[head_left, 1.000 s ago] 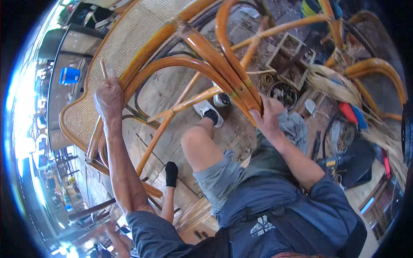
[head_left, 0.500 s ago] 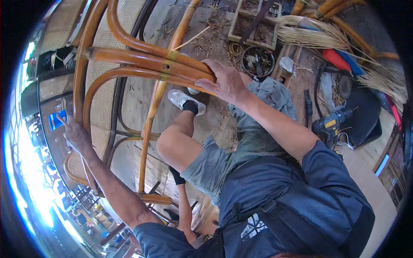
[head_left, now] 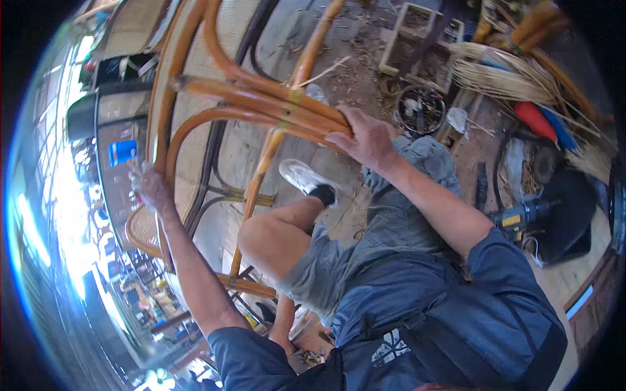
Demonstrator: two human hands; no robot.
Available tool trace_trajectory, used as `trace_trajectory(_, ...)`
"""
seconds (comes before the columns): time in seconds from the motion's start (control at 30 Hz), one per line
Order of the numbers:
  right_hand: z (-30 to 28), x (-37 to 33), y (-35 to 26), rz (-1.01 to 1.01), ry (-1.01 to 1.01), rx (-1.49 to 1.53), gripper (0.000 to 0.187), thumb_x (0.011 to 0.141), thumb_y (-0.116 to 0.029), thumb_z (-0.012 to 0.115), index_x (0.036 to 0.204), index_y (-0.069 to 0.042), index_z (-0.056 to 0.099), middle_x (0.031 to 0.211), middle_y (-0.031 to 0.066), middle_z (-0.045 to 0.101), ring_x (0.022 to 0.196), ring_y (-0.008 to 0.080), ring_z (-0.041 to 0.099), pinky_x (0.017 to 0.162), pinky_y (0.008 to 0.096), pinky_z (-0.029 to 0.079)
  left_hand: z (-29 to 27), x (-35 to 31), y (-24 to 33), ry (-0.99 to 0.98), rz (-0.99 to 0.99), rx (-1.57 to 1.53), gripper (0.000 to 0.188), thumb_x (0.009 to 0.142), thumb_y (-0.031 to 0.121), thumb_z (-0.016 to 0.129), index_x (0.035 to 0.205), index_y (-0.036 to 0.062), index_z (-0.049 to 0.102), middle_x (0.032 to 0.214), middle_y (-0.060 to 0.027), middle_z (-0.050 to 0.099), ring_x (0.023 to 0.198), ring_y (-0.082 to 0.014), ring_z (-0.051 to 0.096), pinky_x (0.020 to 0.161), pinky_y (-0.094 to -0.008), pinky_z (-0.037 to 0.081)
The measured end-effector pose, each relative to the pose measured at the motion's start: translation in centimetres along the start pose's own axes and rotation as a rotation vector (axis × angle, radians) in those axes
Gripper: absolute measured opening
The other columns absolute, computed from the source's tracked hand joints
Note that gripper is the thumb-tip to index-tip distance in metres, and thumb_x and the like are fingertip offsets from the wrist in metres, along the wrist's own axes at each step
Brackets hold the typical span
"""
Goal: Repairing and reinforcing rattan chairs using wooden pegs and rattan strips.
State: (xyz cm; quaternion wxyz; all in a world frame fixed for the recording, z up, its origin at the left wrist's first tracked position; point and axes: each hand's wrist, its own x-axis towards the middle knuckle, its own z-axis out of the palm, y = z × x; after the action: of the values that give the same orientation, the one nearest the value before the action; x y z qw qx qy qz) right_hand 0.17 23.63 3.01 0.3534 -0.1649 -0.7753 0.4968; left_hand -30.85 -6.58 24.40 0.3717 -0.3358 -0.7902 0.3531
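A glossy orange-brown rattan chair frame (head_left: 261, 107) with curved poles and woven cane panels stands tilted in front of me. My right hand (head_left: 372, 140) is wrapped round the near end of its bundled arm poles, thumb on one side and fingers on the other. At the frame's left side is my left hand (head_left: 154, 189), its fingers bent closed. A slim tan tip shows by these fingers, close to a small blue tin (head_left: 122, 153); what the hand holds is blurred. A thin pale strip hangs below its wrist.
To the right lie a bundle of pale cane strands (head_left: 502, 81), a power drill (head_left: 521, 215) and a round bowl of tools (head_left: 420, 109). Behind the bowl is a wooden tray (head_left: 417, 39). Another person's bare limb (head_left: 282, 322) shows low down. Scraps litter the floor.
The view has shifted, so the chair and both hands appear further right. My right hand keeps its grip on the poles. My left hand stays beside the frame near the tin.
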Motion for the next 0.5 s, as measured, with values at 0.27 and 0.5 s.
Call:
trace_trajectory(0.27, -1.6, -1.5, 1.7, 0.003, -0.114, -0.061, 0.053, 0.081, -0.045, 0.058, 0.113, -0.005, 0.046, 0.091, 0.0178, 0.058, 0.079, 0.0354, 0.059, 0.065, 0.0404, 0.048, -5.3, 1.1, 1.1, -0.226, 0.075, -0.404, 0.018, 0.084, 0.002, 0.041, 0.097, 0.0032, 0.053, 0.083, -0.0217, 0.056, 0.086, -0.0336, 0.059, 0.070, -0.0393, 0.046)
trace_trajectory(0.5, -1.9, -2.8, 2.3, -0.037, -0.097, -0.206, 0.049, 0.084, -0.044, 0.052, 0.113, -0.006, 0.046, 0.093, 0.0172, 0.057, 0.081, 0.0359, 0.058, 0.065, 0.0413, 0.048, -3.5, -0.2, 0.3, -0.433, -0.212, -0.794, 0.048, 0.093, 0.038, 0.032, 0.090, -0.0059, 0.053, 0.083, -0.0279, 0.059, 0.080, -0.0367, 0.059, 0.073, -0.0457, 0.041)
